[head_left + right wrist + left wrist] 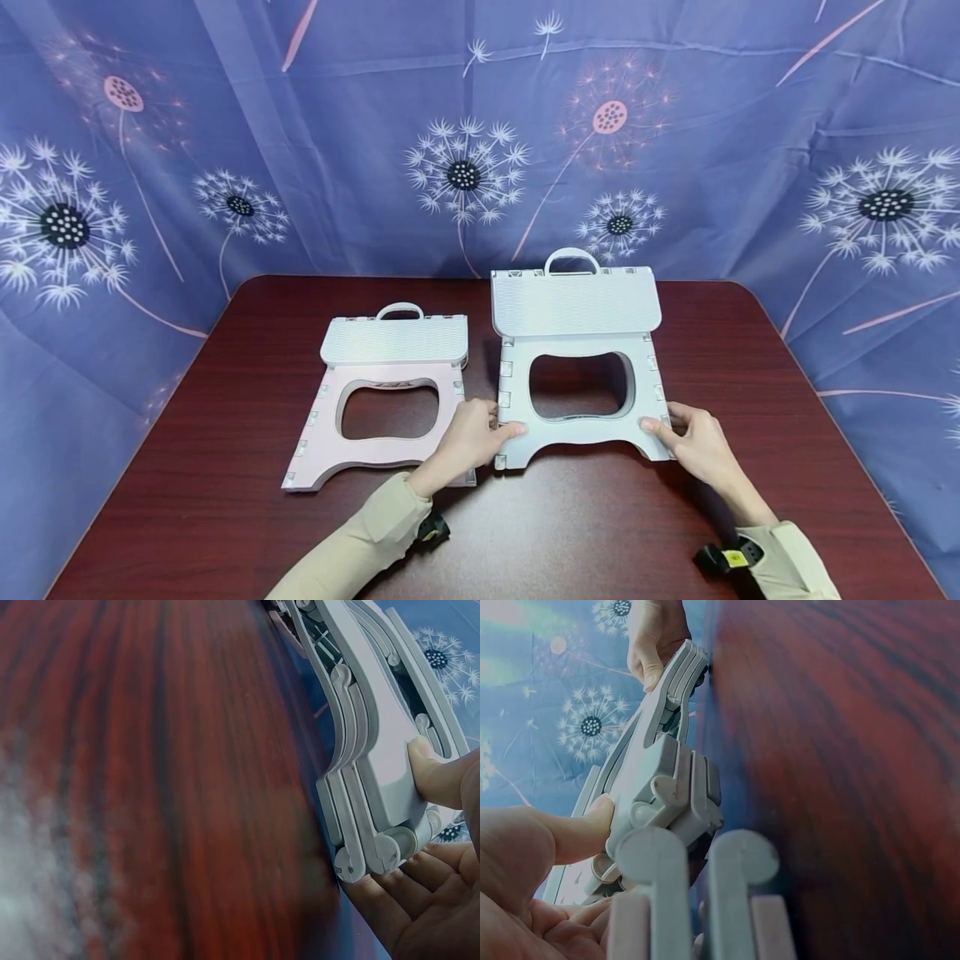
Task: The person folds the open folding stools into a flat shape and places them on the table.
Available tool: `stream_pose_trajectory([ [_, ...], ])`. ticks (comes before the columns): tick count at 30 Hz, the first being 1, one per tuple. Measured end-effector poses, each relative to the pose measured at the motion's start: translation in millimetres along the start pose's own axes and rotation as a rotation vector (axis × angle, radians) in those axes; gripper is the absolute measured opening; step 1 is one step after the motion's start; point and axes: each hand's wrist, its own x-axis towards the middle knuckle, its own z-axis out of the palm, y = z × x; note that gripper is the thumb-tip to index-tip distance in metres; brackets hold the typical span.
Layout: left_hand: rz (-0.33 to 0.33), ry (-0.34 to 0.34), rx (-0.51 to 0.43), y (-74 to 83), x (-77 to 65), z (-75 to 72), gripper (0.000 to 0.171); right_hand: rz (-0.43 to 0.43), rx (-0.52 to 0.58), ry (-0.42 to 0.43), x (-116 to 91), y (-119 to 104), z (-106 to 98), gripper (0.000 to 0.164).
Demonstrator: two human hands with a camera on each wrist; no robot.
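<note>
A pale blue-white folding step stool (577, 304), folded flat, is held by both hands right of the table's middle. My left hand (471, 435) grips its lower left leg, thumb on the front face and fingers behind. At the lower right leg, my right hand (701, 446) pinches the edge the same way, as the right wrist view shows with the stool's leg (390, 780) between thumb and fingers. Just left of it lies a smaller folded step stool (393, 342) with a white top and pinkish legs, beside my left hand. Both carry handles point toward the back.
The dark red wood-grain table (187, 450) has rounded back corners. A blue curtain (360, 150) with dandelion prints hangs behind and along both sides. Each wrist wears a black camera on a strap.
</note>
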Motion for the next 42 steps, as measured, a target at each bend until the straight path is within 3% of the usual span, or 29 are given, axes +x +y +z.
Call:
stream_pose_trajectory([
  [12,-0.012,-0.013,-0.033,0.4,-0.8,-1.4,0.029,0.015,-0.026,-0.014,1.1,-0.5,-0.5,0.039],
  [25,0.003,-0.016,-0.026,-2.3,-1.4,-0.2,0.041,0.022,-0.030,-0.028,0.8,-0.9,-0.8,0.041],
  [42,-0.017,-0.027,-0.043,-2.5,-1.6,-0.8,0.044,0.014,-0.044,-0.027,0.4,-2.6,-0.8,0.038],
])
